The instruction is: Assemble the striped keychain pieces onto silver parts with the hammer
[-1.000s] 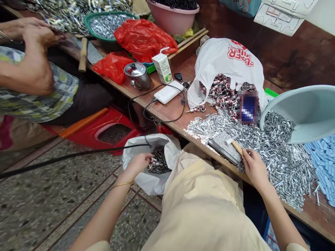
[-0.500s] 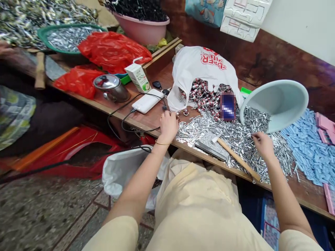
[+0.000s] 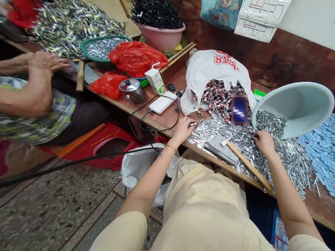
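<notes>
Here, the left hand (image 3: pixel 183 128) is resting at the near edge of the long brown wooden workbench (image 3: pixel 167 120), its fingers curled around a small red-and-silver metal piece (image 3: pixel 194 123) that is sticking out at the hand's three o'clock, just touching the wide heap of small silver metal parts (image 3: pixel 274 146). The left forearm is stretching up from the seven o'clock direction, wrist straight, a thin gold bangle (image 3: pixel 171 147) sitting on it. The right hand (image 3: pixel 263 142) is lying palm down on that silver heap, fingers bent and pressing into the parts; whether it is pinching anything cannot be told. At the right hand's eight o'clock, a wooden-handled hammer (image 3: pixel 247 164) is lying untouched across the heap. At its one o'clock, a tipped pale blue plastic basin (image 3: pixel 298 106) is spilling parts, and at eleven o'clock a white plastic bag (image 3: pixel 217 71) is gaping with red-and-silver pieces. Well apart, at nine o'clock, another person's hands (image 3: pixel 43 62) are working at the same bench.
</notes>
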Motion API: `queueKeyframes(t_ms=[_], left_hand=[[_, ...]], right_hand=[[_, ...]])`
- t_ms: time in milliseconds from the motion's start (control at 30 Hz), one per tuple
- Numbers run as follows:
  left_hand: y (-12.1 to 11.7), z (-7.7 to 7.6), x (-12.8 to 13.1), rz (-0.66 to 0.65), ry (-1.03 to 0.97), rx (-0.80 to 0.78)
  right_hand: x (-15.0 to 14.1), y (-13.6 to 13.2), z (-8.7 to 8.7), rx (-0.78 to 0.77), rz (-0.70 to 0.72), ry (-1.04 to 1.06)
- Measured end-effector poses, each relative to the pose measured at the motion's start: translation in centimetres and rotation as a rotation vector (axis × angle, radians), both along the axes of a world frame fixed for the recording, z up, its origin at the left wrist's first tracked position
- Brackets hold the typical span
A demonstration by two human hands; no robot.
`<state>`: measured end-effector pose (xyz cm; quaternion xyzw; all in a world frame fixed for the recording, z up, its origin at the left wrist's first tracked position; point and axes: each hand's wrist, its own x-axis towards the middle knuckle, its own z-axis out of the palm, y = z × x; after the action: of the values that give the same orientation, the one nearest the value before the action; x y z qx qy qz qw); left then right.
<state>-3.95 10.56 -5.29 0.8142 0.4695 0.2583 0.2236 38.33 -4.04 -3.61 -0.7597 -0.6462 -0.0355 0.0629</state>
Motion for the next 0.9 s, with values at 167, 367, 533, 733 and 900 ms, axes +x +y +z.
queueKeyframes(t_ms=[167,367,533,733,900], left_hand=[[0.0,-0.2,0.5,0.109,-0.135,-0.019],[-0.3,0.0,0.0,-0.004,-0.05,-0.007],[0.5,0.8,1.2,0.11,-0.079,-0.062],[1.4,1.0,0.8,0.37,-0.952,-0.654],[-2.8,2.7,2.6,0.05,-1.219,-0.793]], right_hand=[[-0.5,-0.9,0.0,0.073,-0.006,0.131],[-1.9,-2.5,0.6,0.085,-0.076,0.158],[-4.0,-2.3,2.0,0.162,-0.063,0.298],[-7.0,-3.6,3.1,0.213,-0.089,0.862],[-13.7,-3.0,4.1,0.184,0.1,1.216]])
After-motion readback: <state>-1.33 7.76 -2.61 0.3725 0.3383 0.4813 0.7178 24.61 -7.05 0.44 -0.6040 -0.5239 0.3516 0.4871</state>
